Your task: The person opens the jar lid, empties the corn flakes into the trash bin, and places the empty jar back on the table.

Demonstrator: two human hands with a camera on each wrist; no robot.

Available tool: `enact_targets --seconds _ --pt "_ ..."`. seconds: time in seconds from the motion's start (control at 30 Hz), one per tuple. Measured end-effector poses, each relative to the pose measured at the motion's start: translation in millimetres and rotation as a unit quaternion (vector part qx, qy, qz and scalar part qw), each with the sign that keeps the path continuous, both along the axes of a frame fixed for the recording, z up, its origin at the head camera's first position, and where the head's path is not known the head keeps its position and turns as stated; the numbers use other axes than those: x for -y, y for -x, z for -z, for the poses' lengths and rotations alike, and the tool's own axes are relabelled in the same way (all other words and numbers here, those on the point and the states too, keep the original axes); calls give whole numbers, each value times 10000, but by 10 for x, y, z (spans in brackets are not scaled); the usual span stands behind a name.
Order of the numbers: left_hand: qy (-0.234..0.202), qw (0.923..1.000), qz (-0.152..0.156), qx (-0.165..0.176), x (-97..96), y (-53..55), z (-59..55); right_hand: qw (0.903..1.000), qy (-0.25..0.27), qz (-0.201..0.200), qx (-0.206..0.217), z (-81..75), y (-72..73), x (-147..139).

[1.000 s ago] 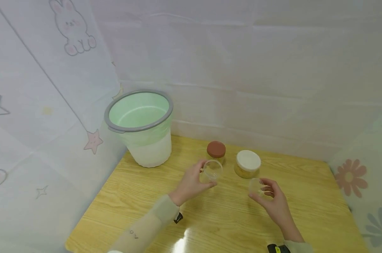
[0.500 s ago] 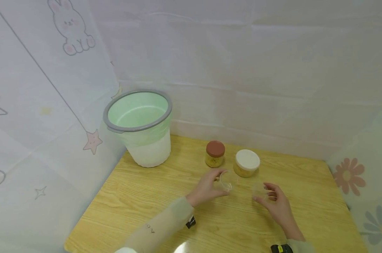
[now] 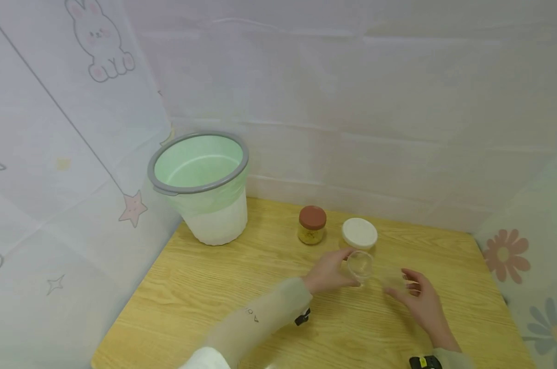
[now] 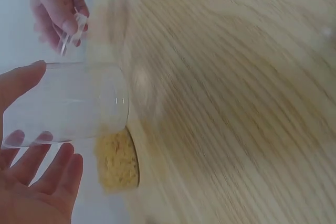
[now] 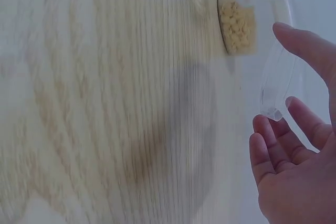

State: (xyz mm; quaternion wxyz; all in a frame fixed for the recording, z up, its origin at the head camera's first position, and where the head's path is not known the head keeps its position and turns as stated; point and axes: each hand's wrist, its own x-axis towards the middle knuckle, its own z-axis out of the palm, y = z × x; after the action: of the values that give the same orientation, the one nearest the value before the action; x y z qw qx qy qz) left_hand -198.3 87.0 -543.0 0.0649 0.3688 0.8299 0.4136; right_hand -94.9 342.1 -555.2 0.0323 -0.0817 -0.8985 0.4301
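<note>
My left hand holds a clear, straight-sided plastic jar between thumb and fingers, its rim turned up in the head view. Nothing shows inside it. Just right of it, my right hand pinches a thin, clear round lid by its edge, tilted on its side. A narrow gap separates the jar from the lid in the head view. Behind the jar stands a white-lidded tub of yellow pieces, partly covered by the left fingers.
A small jar with a dark red lid and yellow contents stands left of the tub. A large green and white bucket with a grey rim occupies the table's back left. Patterned cloth hangs behind the wooden table.
My left hand has carried the clear jar rightward and slightly nearer, past the red-lidded jar to in front of the tub. My right hand, with the lid, has shifted a little right and nearer.
</note>
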Motion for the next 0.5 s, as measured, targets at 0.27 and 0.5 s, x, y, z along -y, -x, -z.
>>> enact_targets --seconds 0.27,0.5 --pt "439 9987 147 209 -321 -137 34 9975 -23 158 687 67 -21 -207" --pt "722 9972 161 -50 -417 -235 43 9961 -130 229 838 106 -81 -325"
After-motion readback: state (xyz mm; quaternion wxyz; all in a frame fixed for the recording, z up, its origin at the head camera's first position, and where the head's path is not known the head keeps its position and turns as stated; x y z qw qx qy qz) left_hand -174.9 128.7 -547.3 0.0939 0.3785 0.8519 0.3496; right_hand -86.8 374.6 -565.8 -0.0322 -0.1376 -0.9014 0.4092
